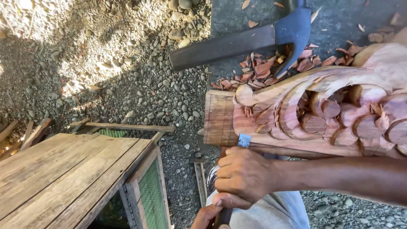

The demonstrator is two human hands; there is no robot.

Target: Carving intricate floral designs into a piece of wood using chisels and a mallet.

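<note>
A reddish carved wooden piece (292, 112) with curved scale-like cuts lies across the right side. A flat chisel (244, 141) has its metal blade set against the lower left edge of the carving. My right hand (245, 173) is closed around the chisel's shaft just behind the blade, with the forearm coming in from the right. My left hand (208, 213) sits at the bottom edge, wrapped around the chisel's dark handle; it is partly cut off by the frame. Grey-blue cloth (275, 212) on my lap lies under both hands.
An adze-like tool with a dark blue metal head (293, 29) and dark handle (220, 46) rests on a heap of red wood chips (260, 71) behind the carving. A wooden crate with green mesh (72, 178) stands at lower left. Gravel (140, 80) covers the ground.
</note>
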